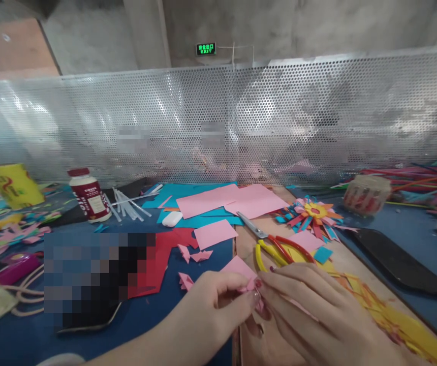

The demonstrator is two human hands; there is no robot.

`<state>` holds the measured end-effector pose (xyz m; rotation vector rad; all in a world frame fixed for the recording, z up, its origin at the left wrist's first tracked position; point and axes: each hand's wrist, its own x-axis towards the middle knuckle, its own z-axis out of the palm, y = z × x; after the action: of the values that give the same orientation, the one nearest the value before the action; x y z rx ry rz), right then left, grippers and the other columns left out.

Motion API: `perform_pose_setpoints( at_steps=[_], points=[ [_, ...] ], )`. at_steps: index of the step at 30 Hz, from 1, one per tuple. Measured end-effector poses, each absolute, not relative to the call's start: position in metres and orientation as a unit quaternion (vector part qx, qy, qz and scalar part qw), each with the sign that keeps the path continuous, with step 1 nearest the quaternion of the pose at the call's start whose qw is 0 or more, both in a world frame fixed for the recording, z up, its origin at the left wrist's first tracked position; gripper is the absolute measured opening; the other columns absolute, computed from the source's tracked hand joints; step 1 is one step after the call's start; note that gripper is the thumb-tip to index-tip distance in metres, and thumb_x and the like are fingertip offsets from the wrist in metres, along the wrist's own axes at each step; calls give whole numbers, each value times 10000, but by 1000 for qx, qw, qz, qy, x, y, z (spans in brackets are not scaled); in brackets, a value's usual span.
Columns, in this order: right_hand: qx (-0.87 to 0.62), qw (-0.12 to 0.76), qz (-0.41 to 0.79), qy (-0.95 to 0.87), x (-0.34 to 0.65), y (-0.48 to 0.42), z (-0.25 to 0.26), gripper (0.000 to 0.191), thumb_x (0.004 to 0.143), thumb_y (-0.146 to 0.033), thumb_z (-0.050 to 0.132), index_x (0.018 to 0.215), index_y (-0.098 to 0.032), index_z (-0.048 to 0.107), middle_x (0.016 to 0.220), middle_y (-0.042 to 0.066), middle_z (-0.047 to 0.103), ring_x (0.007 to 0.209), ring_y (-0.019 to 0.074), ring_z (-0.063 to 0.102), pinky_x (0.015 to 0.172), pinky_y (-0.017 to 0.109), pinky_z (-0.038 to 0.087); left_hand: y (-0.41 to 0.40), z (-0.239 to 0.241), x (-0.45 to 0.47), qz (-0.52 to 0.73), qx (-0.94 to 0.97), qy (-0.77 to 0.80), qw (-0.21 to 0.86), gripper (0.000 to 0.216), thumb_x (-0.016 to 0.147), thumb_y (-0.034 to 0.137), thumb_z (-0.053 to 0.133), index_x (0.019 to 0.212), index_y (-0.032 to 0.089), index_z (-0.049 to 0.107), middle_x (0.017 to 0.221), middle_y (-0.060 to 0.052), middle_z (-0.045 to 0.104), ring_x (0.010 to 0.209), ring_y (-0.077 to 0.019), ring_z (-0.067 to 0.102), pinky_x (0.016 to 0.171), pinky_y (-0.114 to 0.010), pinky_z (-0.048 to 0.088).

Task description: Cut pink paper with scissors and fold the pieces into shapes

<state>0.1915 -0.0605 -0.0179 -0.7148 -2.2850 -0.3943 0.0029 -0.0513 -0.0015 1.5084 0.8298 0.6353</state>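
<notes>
Both hands meet low in the middle of the view over a small piece of pink paper. My left hand pinches its near edge between thumb and fingers. My right hand has its fingers curled on the same piece from the right. Just behind the hands lie scissors with red and yellow handles, blades pointing away. Small folded pink paper shapes rest on the blue surface to the left of my hands.
Pink sheets and blue sheets lie behind, a paper flower at right, a white bottle with red cap, a yellow cup, a black tray, coloured strips far right, and a perforated metal screen behind.
</notes>
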Motion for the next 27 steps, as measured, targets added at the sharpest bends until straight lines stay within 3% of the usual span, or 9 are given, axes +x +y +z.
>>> perform_pose_setpoints(
  at_steps=[7,12,18,23,27],
  points=[
    [-241,297,-184,-905,198,-59,-10,282,887,-150,367,987,-217,622,991,39,656,855,157,588,744,271,517,-49,-3,3,274,661,392,579,275,803,374,487,719,128,579,643,9,532,558,-79,451,552,-201,358],
    [-234,319,-162,-904,196,-62,-7,264,845,-122,412,984,-200,622,962,45,667,829,170,600,735,279,521,-47,-4,3,270,663,388,581,284,803,384,471,715,133,568,651,7,534,559,-82,454,549,-204,360],
    [-397,416,48,-817,188,-63,-11,193,819,-190,454,933,-219,608,891,36,655,819,155,615,683,238,525,-47,-7,1,263,684,430,527,277,775,392,492,706,139,581,635,15,510,591,-96,451,562,-208,360],
    [-432,397,224,-778,179,-62,-12,121,813,-237,502,818,-231,622,758,-12,657,669,114,614,568,181,502,-49,-13,2,253,713,414,506,260,777,365,472,709,147,598,684,-16,591,658,-128,523,619,-227,400],
    [-436,384,316,-750,175,-62,-14,131,811,-266,518,754,-212,622,727,-4,664,701,124,619,587,192,492,-49,-14,4,241,721,424,492,246,776,334,463,662,143,569,664,-13,600,651,-130,549,627,-234,416]
  ],
)
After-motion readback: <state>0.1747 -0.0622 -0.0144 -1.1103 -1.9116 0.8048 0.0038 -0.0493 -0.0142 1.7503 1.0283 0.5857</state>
